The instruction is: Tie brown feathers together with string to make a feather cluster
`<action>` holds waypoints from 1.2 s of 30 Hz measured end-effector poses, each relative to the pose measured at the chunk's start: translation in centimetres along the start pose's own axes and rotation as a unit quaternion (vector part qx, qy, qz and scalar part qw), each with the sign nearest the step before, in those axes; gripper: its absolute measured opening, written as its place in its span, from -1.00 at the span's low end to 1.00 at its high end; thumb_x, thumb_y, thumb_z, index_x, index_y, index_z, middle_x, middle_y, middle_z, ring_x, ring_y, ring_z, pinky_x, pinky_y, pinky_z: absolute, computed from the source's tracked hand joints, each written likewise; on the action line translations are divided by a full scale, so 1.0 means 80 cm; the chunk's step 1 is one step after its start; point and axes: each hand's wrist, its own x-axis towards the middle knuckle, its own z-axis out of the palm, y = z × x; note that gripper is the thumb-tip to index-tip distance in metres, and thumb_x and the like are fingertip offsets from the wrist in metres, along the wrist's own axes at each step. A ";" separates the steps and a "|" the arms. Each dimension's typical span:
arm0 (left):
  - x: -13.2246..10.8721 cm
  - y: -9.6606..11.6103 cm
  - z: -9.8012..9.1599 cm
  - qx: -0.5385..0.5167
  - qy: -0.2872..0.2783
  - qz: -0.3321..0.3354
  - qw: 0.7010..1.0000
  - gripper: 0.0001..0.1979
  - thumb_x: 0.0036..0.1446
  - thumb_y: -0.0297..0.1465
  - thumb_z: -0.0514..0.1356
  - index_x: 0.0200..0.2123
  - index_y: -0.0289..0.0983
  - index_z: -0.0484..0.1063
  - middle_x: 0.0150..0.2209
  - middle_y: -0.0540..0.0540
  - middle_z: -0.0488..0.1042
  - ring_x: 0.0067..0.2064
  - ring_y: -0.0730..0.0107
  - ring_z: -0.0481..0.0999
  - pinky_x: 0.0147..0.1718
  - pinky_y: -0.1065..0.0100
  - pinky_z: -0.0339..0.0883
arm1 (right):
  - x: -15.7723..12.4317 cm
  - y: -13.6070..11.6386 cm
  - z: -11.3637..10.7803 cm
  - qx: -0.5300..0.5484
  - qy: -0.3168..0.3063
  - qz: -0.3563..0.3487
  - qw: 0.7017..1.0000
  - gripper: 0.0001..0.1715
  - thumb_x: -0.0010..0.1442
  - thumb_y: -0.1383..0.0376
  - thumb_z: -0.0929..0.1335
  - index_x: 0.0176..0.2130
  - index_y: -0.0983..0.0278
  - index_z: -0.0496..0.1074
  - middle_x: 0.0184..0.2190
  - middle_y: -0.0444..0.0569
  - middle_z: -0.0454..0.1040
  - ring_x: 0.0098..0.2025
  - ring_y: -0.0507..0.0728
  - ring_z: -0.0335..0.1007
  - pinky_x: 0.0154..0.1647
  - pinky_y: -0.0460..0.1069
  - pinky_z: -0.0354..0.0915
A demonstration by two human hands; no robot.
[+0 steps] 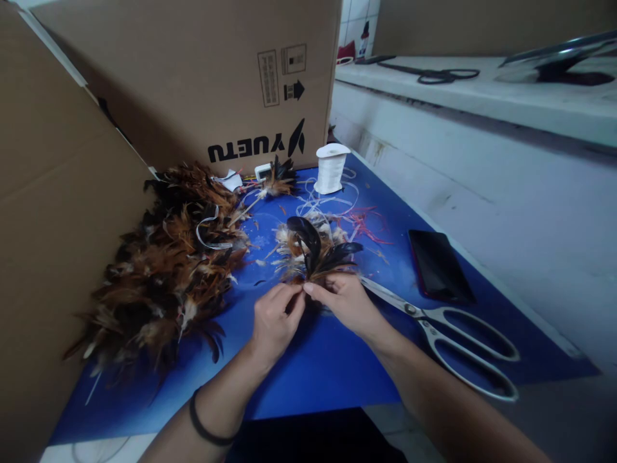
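My left hand and my right hand meet over the blue table, thumbs and fingertips pinched together on the base of a feather bunch. Dark glossy feathers fan up and to the right from my fingers, with brown ones lower down. Pale fluffy feathers lie just behind the bunch, partly covered by it. What exactly sits between the fingertips is too small to see. Large silver scissors lie beside my right wrist, blades toward the hand.
A big pile of brown feathers covers the left side, against cardboard boxes. A white ribbon spool stands at the back, with loose ribbon and red strands near it. A phone lies right; black scissors rest on the ledge.
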 end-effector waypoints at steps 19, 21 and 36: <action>0.011 0.008 -0.004 -0.380 -0.084 -0.256 0.885 -0.82 0.10 -0.29 0.18 -0.29 -0.29 0.35 -0.52 0.00 0.47 -0.55 0.47 0.45 -0.47 0.39 0.36 | -0.001 -0.008 -0.006 0.056 -0.083 -0.002 0.995 -0.70 0.07 0.15 0.37 -0.49 0.34 0.39 -0.59 -0.11 0.40 -0.51 0.01 0.27 -0.45 -0.07 0.20; 0.013 0.006 -0.005 -0.413 -0.094 -0.276 0.863 -0.80 0.07 -0.30 0.22 -0.31 -0.31 0.35 -0.53 -0.01 0.48 -0.56 0.51 0.42 -0.48 0.43 0.34 | -0.002 -0.010 -0.006 0.048 -0.101 -0.006 0.994 -0.68 0.09 0.14 0.36 -0.50 0.34 0.40 -0.58 -0.09 0.42 -0.49 0.01 0.28 -0.43 -0.06 0.20; 0.014 0.003 -0.006 -0.438 -0.071 -0.318 0.838 -0.71 -0.07 -0.34 0.33 -0.29 -0.37 0.41 -0.64 0.03 0.43 -0.59 0.57 0.37 -0.47 0.48 0.27 | -0.002 -0.003 -0.004 -0.075 -0.027 -0.025 0.997 -0.70 0.09 0.17 0.34 -0.55 0.31 0.33 -0.61 -0.17 0.32 -0.55 -0.03 0.18 -0.51 -0.10 0.16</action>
